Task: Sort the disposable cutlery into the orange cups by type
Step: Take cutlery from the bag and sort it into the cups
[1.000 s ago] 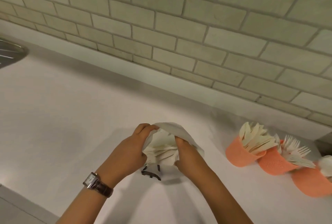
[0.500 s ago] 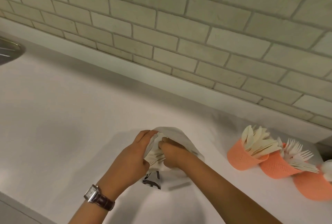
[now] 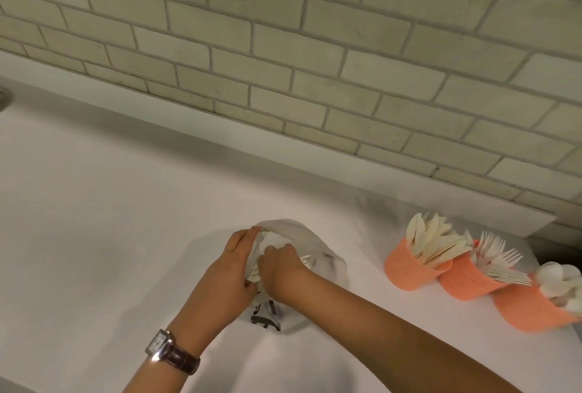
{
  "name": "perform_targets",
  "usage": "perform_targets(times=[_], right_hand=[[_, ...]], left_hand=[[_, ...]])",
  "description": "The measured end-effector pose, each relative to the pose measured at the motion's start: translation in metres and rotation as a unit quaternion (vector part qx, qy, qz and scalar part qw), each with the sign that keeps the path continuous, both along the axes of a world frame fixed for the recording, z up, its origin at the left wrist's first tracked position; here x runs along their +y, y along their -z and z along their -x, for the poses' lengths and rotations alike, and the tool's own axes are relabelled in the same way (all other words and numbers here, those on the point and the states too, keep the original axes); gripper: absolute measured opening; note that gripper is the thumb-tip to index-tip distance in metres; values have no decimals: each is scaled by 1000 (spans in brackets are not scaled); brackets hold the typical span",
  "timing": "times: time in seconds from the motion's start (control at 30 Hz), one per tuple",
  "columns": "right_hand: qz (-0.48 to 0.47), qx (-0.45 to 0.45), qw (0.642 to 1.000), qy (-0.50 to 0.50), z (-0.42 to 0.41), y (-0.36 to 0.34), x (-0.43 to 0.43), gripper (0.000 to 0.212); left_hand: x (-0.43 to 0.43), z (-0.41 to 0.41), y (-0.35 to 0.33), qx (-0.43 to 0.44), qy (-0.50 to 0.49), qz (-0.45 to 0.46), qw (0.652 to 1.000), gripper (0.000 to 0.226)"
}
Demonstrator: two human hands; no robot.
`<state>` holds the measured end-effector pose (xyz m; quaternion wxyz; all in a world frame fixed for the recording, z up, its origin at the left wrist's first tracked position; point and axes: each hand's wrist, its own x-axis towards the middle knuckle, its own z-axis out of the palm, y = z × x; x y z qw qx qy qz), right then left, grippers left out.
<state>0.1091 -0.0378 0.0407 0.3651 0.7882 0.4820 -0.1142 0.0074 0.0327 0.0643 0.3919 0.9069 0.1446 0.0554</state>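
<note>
- The left hand (image 3: pixel 226 273) pinched the rim of the bag (image 3: pixel 324 247) open. The right hand (image 3: pixel 280 269), on the opposite rim a second earlier, had dug in among the loose cutlery (image 3: pixel 306 259), its grip hidden.
- Another piece seemed bound for the orange cups (image 3: pixel 406 269), lower right.
- White counter (image 3: pixel 110 219); tiled wall (image 3: pixel 283 46) across the top.

3 orange mesh cups (image 3: pixel 463 285) in row far right, leaning: knives (image 3: pixel 431 241), forks (image 3: pixel 494 258), spoons (image 3: pixel 556 277). Leftover cutlery (image 3: pixel 307 259) in clear bag (image 3: pixel 330 269), centre.
</note>
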Motion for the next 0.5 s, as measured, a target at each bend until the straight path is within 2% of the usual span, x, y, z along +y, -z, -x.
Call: perform_targets(times=[0.1, 0.2, 0.3, 0.37, 0.43, 0.5], right_hand=[[4, -21, 999, -25, 12, -15, -1, 39], [45, -26, 999, -1, 19, -34, -13, 39], [-58, 46, 991, 111, 16, -60, -46, 33], [-166, 125, 958, 199, 13, -75, -76, 30], [-232, 203, 916, 256, 8, -84, -109, 28], [-279, 303, 853, 320, 4, -81, -139, 19]], left_hand=[[-1, -3, 1, 11, -1, 0, 1000, 87], [2, -5, 0, 19, 0, -10, 1000, 87], [8, -4, -2, 32, -1, -31, 999, 87], [12, -3, -3, 34, 3, -38, 999, 87], [15, -2, -3, 38, 6, -40, 998, 86], [18, 0, -3, 38, 10, -39, 998, 85]])
